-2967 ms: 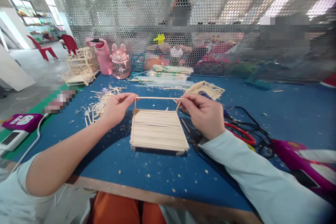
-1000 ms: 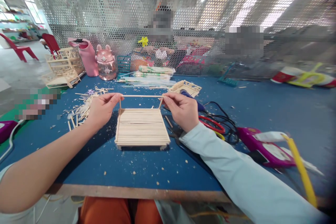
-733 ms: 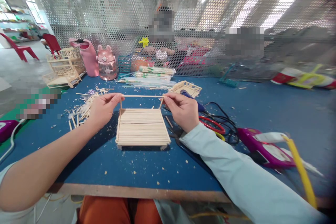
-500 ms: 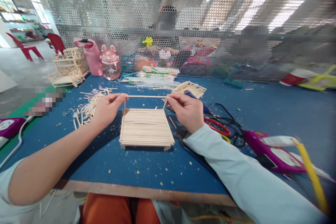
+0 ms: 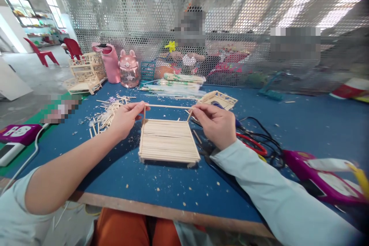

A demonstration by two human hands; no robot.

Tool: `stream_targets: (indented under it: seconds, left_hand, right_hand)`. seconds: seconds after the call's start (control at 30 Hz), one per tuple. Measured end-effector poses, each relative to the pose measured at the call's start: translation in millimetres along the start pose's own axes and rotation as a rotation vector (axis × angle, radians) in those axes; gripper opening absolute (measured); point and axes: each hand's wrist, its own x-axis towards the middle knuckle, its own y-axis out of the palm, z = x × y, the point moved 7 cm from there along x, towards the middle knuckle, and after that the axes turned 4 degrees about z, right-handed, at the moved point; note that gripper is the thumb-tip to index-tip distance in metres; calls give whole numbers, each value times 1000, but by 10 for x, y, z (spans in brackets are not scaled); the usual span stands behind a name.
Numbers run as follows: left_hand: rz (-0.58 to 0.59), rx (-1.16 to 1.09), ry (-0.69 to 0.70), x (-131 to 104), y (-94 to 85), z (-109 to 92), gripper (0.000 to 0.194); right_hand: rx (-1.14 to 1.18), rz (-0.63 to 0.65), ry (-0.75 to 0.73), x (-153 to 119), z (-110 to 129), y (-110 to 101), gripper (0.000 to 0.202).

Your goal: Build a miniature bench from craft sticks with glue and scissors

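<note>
My left hand (image 5: pixel 127 119) pinches the left end of a thin wooden stick (image 5: pixel 169 106), and my right hand (image 5: pixel 216 123) pinches its right end. The stick lies level across the tops of two short upright sticks at the far corners of a small platform (image 5: pixel 169 140) made of wooden sticks laid side by side. My fingertips cover both joints, so whether the stick is attached there is hidden. The platform rests on the blue table (image 5: pixel 161 192).
Loose sticks (image 5: pixel 108 113) lie left; bagged sticks (image 5: pixel 181 82), a pink bottle (image 5: pixel 111 65) and a clear bottle (image 5: pixel 129 71) stand behind. A stick frame (image 5: pixel 225 100), black cables (image 5: pixel 259 130) and a purple device (image 5: pixel 323 178) are right. A metal mesh (image 5: pixel 230 7) rises behind.
The camera view has shifted, so everything appears farther right. Both hands still hold the stick in the same place above the platform.
</note>
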Motion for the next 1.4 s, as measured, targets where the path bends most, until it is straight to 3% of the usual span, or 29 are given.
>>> stream_targets:
  seconds: [0.2, 0.4, 1.1, 1.4]
  left_hand:
    - [-86, -37, 31, -1, -71, -12, 27]
    - [-109, 261, 209, -76, -89, -149, 28]
    - [-131, 379, 256, -106, -79, -220, 24]
    - [-151, 536, 281, -125, -92, -264, 30]
  right_hand:
    - [-51, 16, -15, 7, 44, -8, 18]
    - [-45, 18, -11, 10, 35, -17, 18]
    - [-40, 17, 1, 3, 40, -5, 19]
    - [43, 16, -20, -34, -37, -6, 21]
